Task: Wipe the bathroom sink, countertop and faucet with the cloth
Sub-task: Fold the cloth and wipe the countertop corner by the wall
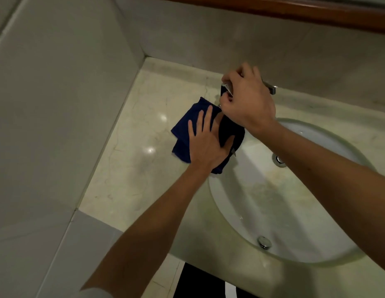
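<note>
A dark blue cloth [184, 130] lies on the pale marble countertop [140, 168], its right part draped toward the rim of the white oval sink [294, 211]. My left hand [205, 140] lies flat on the cloth with straight fingers. My right hand [246, 100] reaches over it to the chrome faucet [227, 88] at the back wall, and its curled fingers grip the faucet's top. Most of the faucet is hidden under that hand; a chrome end [271, 88] sticks out to the right.
Grey tiled walls [58, 104] close the counter on the left and at the back, with a wooden frame edge [316, 11] above. The sink has a drain [264, 241] and an overflow hole [279, 160]. The counter's front edge runs along the bottom.
</note>
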